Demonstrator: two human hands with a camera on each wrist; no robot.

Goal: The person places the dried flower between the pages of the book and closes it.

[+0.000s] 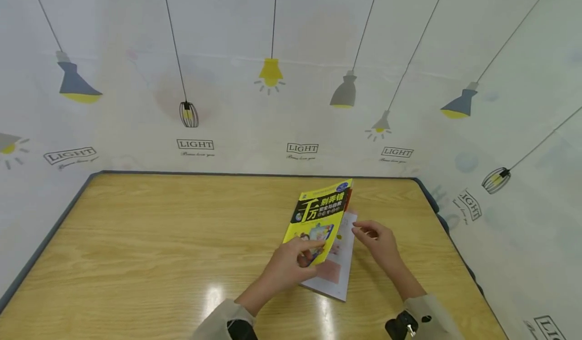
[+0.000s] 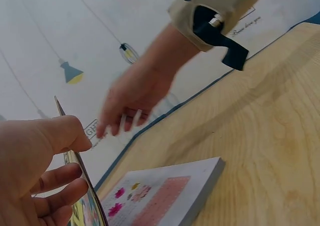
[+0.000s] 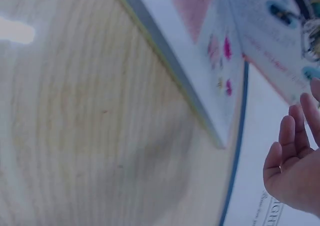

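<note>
An open book point(image 1: 320, 203) with a yellow and black cover is held over the right part of the table. Its cover side stands raised and tilted, while the other half lies on the wood with a white page point(image 1: 343, 266) facing up. My left hand point(image 1: 284, 264) grips the raised side near its lower edge, thumb and fingers around it. Just right of the book, my right hand point(image 1: 379, 244) hovers with loosely bent fingers. In the left wrist view that right hand point(image 2: 140, 93) is blurred and apart from the page, holding nothing.
The wooden table point(image 1: 159, 239) has a dark edge strip point(image 1: 227, 173) along the back. Behind it, a pale wall covering point(image 1: 227, 27) with printed lamps closes off the back and sides. A dark strap point(image 1: 400, 325) hangs at the right sleeve.
</note>
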